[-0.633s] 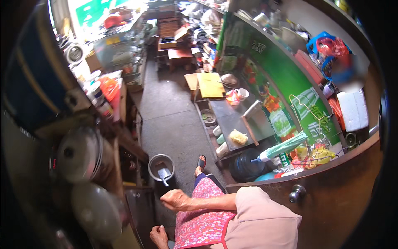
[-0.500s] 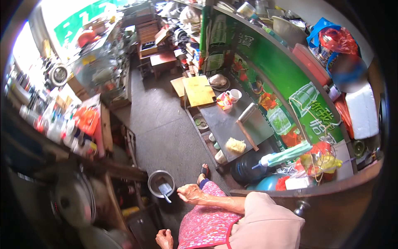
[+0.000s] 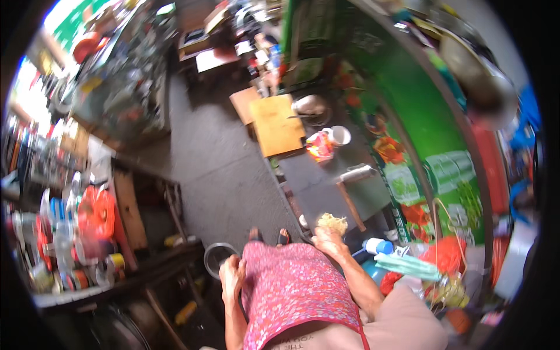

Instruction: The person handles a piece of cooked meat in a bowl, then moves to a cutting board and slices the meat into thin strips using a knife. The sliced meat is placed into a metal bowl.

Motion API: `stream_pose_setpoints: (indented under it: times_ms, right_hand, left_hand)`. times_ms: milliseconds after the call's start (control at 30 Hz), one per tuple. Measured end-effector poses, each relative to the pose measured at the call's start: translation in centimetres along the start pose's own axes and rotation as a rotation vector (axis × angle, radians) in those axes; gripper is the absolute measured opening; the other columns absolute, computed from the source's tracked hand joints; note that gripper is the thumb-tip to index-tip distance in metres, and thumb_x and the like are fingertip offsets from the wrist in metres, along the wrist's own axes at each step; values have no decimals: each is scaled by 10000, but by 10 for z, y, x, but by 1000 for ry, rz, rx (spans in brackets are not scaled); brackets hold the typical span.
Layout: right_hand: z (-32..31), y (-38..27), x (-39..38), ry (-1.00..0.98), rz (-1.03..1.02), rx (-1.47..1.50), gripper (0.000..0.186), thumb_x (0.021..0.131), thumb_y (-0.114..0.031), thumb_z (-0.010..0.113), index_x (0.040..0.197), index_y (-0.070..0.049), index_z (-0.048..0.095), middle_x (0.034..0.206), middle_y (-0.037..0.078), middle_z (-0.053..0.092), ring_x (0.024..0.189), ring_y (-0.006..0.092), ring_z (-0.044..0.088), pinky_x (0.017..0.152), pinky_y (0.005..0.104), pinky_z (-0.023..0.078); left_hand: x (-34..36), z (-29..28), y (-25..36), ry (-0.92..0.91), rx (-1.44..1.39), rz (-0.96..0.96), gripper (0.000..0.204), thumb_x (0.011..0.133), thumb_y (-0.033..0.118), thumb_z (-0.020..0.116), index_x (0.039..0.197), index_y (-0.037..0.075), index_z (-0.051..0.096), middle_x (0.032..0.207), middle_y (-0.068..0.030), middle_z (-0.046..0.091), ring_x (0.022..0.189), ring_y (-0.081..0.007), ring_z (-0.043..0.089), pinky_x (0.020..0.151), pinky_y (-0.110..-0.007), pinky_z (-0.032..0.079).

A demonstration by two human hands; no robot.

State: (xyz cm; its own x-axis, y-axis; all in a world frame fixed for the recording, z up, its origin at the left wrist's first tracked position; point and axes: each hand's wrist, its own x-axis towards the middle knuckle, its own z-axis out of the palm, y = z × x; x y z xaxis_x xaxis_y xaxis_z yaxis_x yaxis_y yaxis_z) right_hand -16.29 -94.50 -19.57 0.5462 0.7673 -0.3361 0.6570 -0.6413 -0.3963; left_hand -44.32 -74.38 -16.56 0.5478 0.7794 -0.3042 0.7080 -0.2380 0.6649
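My left hand (image 3: 232, 269) has curled fingers beside the pink floral apron (image 3: 291, 283), partly over the rim of a metal bowl (image 3: 211, 265) on the floor; whether it holds anything is unclear. My right hand (image 3: 328, 242) is at the apron's right edge, just below a pale yellow tangled bundle (image 3: 332, 223) on the grey low table (image 3: 318, 186); blur hides whether they touch. Near that hand are a mint-green folded umbrella (image 3: 405, 265) and a blue-and-white container (image 3: 376, 245). My sandalled feet show beyond the apron.
A yellow board (image 3: 274, 125), white mug (image 3: 340, 135) and red packet (image 3: 319, 146) sit along the low table beside green printed panels (image 3: 402, 105). Cluttered shelving with bottles (image 3: 64, 239) lines the left. Stools (image 3: 213, 61) and piles stand at the far end of the grey aisle (image 3: 207, 169).
My left hand has risen from the lower edge. My right hand has moved rightward and up toward the yellow bundle. The view has turned and shifted forward, and both feet now show.
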Motion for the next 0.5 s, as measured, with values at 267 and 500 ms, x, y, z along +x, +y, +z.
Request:
stream_pose_setpoints:
  times_ms: [267, 500]
  right_hand:
    - [1, 6, 47, -112, -119, -58, 226, 797, -221, 637, 816, 2, 657, 776, 212, 641, 789, 400, 629, 713, 497, 477]
    - [-1, -27, 60, -457, 116, 103, 294, 883, -254, 607, 1027, -10, 686, 876, 212, 690, 832, 378, 665, 756, 454, 505]
  left_hand:
    - [52, 0, -46, 191, -106, -413, 291, 860, 254, 618, 923, -19, 696, 845, -254, 681, 867, -409, 675, 766, -460, 520]
    - [-27, 68, -149, 164, -34, -891, 199, 770, 141, 587, 874, 24, 711, 841, -233, 692, 856, -404, 680, 780, -470, 532]
